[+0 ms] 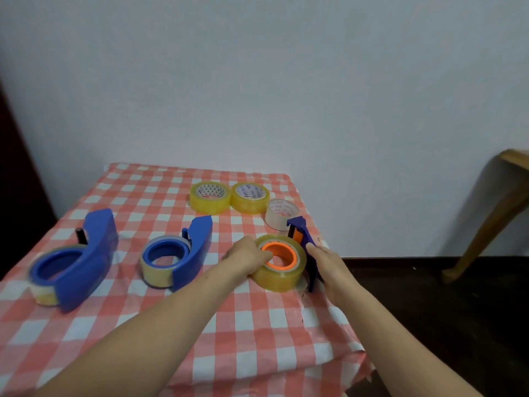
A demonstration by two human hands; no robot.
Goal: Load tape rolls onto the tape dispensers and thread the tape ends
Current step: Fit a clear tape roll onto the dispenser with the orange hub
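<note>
White wall fills the far side of the room, and a dark floor shows at the right. Below it stands a tabletop covered with a red and white checked cloth. A bent wooden leg of some furniture is at the far right, well apart from the tabletop.

On the left lies a big blue dispenser with a clear roll on its wheel. A second blue dispenser lies near the middle, also carrying a clear roll. Near the right edge is a dark blue dispenser with an orange wheel, and a yellowish tape roll sits around this wheel.

The left hand has its grip clamped on the left side of this tape roll, with one fingertip touching the orange wheel. The right hand has its grip clamped on the body of the dark blue dispenser from the right.

On the far side two yellow rolls lie flat side by side. A pale roll lies right of them, just behind the dark blue dispenser.
</note>
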